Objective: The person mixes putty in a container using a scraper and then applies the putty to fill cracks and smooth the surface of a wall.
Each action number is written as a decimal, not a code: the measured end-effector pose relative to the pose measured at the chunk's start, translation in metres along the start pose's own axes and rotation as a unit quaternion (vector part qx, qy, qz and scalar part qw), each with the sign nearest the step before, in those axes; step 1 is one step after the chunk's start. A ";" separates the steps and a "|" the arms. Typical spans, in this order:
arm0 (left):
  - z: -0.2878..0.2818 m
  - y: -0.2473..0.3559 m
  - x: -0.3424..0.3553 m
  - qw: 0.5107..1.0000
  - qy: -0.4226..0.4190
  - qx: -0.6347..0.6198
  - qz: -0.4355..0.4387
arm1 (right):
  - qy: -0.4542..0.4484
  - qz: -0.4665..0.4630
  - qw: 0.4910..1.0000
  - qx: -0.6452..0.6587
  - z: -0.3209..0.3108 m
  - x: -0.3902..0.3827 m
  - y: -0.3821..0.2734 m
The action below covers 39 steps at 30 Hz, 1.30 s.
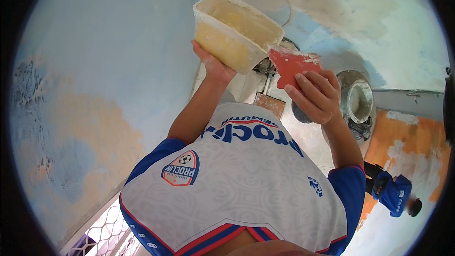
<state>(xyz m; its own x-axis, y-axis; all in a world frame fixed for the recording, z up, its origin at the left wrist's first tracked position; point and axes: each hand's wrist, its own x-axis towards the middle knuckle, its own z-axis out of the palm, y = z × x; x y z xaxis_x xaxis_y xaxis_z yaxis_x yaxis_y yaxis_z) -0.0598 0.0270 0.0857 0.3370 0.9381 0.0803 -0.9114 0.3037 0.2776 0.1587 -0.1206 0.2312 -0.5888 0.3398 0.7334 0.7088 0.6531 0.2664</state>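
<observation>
Far left: blue plastered wall [109, 42] with worn orange and grey patches, a wire-mesh window grille [106, 237] low down.

Left hand [213, 64] is raised and clamped under the rectangular translucent plastic tub of pale yellowish putty [237, 31], thumb on the near wall, tub tilted with its mouth toward the right. To go well, I'd judge the tub should stay tilted no further, so the putty does not slide.

Right hand [315, 97] has fingers closed on the flat red plastic scraper [293, 68], whose white-smeared top edge touches the tub's right corner. A clean load probably wants the blade drawn along the rim, wiping the excess back in.

Below both hands: the wearer's white and blue jersey [237, 175].

Right: patchy white and blue plaster surface [379, 14], round white bucket [359, 100] on the floor, another person in blue [395, 194] by an orange wall. Open room sits above and between the hands; the left wall is close to the tub's left side.
</observation>
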 end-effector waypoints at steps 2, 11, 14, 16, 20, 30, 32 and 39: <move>-0.007 0.000 0.003 1.000 -0.006 0.000 -0.002 | -0.012 -0.003 1.000 -0.002 -0.003 -0.002 -0.002; -0.012 0.023 0.036 0.999 -0.027 0.037 -0.004 | 0.000 0.106 0.993 -0.057 -0.015 0.027 0.014; -0.013 0.037 0.043 0.997 -0.062 0.050 -0.001 | 0.053 0.201 0.976 0.069 -0.011 0.042 0.017; -0.011 0.042 0.046 0.994 -0.080 0.069 0.004 | 0.007 0.175 0.980 0.090 -0.014 0.058 0.016; -0.011 0.047 0.052 0.993 -0.080 0.085 -0.008 | -0.090 0.121 0.984 0.094 0.002 0.082 0.008; -0.024 0.050 0.048 0.992 -0.081 0.027 -0.096 | -0.145 0.121 0.974 0.123 0.019 0.128 0.040; -0.029 0.052 0.049 0.992 -0.080 0.030 -0.098 | -0.173 0.148 0.963 0.143 0.019 0.130 0.043; -0.040 0.063 0.051 0.979 -0.092 0.013 -0.180 | -0.184 0.136 0.948 0.221 0.039 0.137 0.041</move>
<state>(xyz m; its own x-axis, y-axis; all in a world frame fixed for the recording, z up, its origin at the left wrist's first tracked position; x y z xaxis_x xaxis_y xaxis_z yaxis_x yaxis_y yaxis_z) -0.1098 0.1004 0.0691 0.6749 0.7238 0.1436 -0.7197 0.6028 0.3444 0.0919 -0.0202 0.3181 -0.5612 0.6956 0.4486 0.6696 0.7001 -0.2479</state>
